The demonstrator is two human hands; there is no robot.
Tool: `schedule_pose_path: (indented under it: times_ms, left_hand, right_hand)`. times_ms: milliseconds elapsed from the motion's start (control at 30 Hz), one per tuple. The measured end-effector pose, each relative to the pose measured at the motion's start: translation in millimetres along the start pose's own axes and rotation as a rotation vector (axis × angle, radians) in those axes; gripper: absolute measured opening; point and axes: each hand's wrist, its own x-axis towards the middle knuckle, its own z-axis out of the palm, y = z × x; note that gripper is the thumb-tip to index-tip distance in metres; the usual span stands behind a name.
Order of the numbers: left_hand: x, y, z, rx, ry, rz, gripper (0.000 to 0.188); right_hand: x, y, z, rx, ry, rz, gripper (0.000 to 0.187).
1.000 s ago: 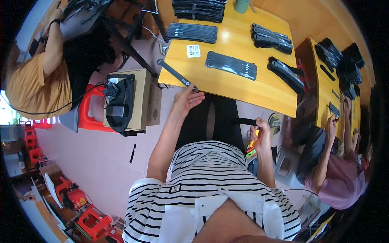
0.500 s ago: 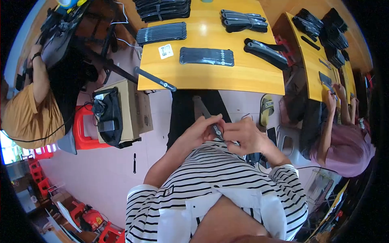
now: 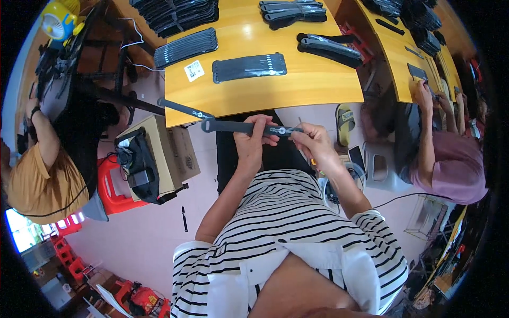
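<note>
A: Largest first. What carries the work?

B: Yellow tabletop (image 3: 318, 85). Tall bundle (image 3: 177, 16) of black straps at its far left corner; banded bundle (image 3: 293, 13) toward the far right. The band probably keeps each stack from sliding apart.

A: Nearer?

B: Fanned row (image 3: 186, 47) along the left edge, flat row (image 3: 249, 68) mid-table. Overlapped, I judge, so that the ends line up.

A: Hands?

B: Left hand (image 3: 252, 144): fingers curled round the held strap (image 3: 233, 127) along its length. Right hand (image 3: 316, 143): thumb and fingers pinching at its right end. Cannot tell whether a second small piece is in that pinch.

A: Strap position?

B: Off the tabletop, just before the near edge, slotted end pointing left. Two grips presumably keep it straight and steady.

A: Smaller items?

B: Single strap (image 3: 183, 108) at the near left corner, its right end past the edge; contact with the held one unclear. White label (image 3: 194, 71) lies behind it, face up.
</note>
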Motion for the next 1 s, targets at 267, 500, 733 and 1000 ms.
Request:
schedule_pose_path:
  times_ms: [267, 500, 733, 1000]
  left_hand:
    - [23, 30, -60, -0.126, 0.12, -0.076, 0.018]
    - [68, 60, -78, 0.083, 0.145, -0.037, 0.014]
    - [121, 59, -90, 0.324, 0.16, -0.059, 0.014]
    - [150, 45, -98, 0.512, 0.214, 0.005, 0.009]
  right_hand:
    - [23, -1, -22, -0.072, 0.104, -0.097, 0.016]
    - [73, -18, -16, -0.141, 0.296, -0.178, 0.01]
    - [125, -25, -27, -0.12, 0.288, -0.187, 0.01]
    - [152, -22, -34, -0.284, 0.358, -0.16, 0.012]
